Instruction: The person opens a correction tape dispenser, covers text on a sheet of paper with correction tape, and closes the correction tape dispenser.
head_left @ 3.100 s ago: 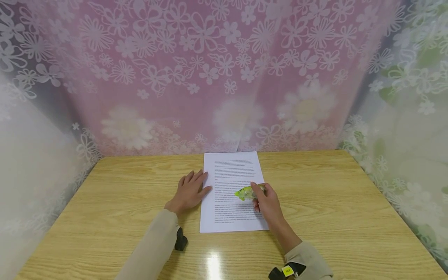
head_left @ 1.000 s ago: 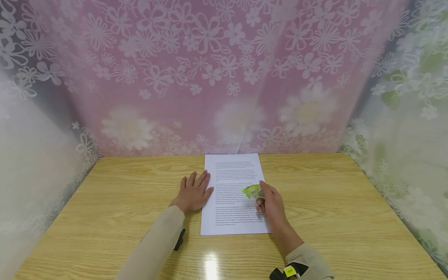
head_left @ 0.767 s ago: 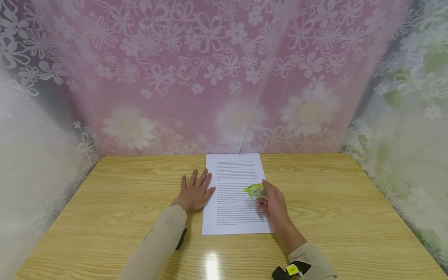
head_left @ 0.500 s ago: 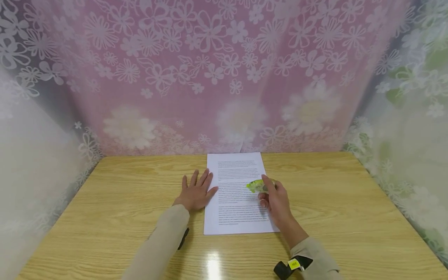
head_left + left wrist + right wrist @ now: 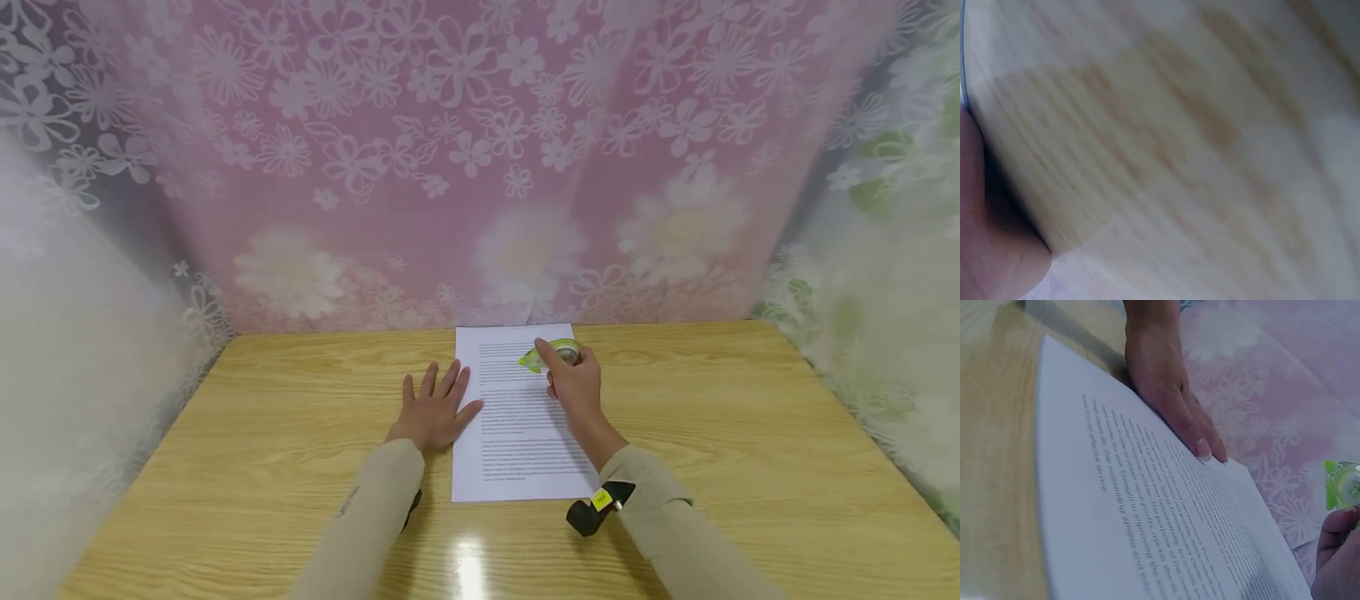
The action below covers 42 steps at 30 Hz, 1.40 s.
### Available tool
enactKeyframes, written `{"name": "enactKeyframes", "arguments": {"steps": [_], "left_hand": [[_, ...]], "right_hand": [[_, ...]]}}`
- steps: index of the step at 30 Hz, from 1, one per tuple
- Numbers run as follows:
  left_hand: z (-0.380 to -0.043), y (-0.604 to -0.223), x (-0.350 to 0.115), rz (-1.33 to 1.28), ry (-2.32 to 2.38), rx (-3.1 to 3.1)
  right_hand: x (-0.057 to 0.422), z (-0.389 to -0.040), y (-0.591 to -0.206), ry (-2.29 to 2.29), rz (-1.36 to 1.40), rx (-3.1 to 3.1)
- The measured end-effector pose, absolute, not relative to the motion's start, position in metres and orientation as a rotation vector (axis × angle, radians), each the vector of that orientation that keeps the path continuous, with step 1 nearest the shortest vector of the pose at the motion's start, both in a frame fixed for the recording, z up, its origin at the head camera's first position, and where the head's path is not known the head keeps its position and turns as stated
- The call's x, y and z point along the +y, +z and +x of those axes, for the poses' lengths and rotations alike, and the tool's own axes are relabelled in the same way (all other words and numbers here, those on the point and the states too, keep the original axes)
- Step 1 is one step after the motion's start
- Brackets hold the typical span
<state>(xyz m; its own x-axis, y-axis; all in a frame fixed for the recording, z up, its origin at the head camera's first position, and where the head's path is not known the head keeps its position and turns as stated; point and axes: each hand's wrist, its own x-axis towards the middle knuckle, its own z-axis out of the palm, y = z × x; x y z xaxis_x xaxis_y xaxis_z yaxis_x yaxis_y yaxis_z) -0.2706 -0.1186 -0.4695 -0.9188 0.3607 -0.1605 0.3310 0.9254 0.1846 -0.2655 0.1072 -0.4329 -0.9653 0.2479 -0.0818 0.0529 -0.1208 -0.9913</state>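
Note:
A printed sheet of paper (image 5: pixel 517 458) lies on the table, its far edge near the back curtain. My left hand (image 5: pixel 435 414) rests flat with fingers spread over the sheet's left edge, thumb and fingertips on the paper. In my right hand (image 5: pixel 579 387) I hold a clear and lime-green correction tape (image 5: pixel 531 362) between thumb and fingers over the upper part of the text, its tip pointing left. Whether the tip touches the paper cannot be told. The right wrist view shows the correction tape (image 5: pixel 1342 485) at its right edge and the sheet (image 5: pixel 1072 456) seen obliquely.
The wood-grain table (image 5: pixel 750 450) extends on both sides of the sheet. A pink floral curtain (image 5: pixel 420 242) stands along its back edge, with pale floral curtains left and right. In the left wrist view, the blurred table surface (image 5: pixel 1104 144) fills most of the frame.
My right hand has moved up the sheet with the correction tape, from the middle paragraph toward the upper text. My left hand stays at the left edge. The head view has shifted slightly.

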Motion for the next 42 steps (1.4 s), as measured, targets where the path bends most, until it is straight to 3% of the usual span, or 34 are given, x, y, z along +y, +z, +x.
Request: {"name": "enactKeyframes", "arguments": {"steps": [18, 27, 42], "left_hand": [[-0.272, -0.464, -0.114, 0.518, 0.130, 2.902], [-0.278, -0.469, -0.120, 0.491, 0.107, 2.911], [-0.289, -0.463, -0.119, 0.496, 0.220, 2.908]], "right_hand": [[0.071, -0.338, -0.460, 1.800, -0.233, -2.373], [0.055, -0.347, -0.481, 1.652, -0.161, -2.380], [0.057, -0.346, -0.485, 1.662, -0.071, -2.354]]}}
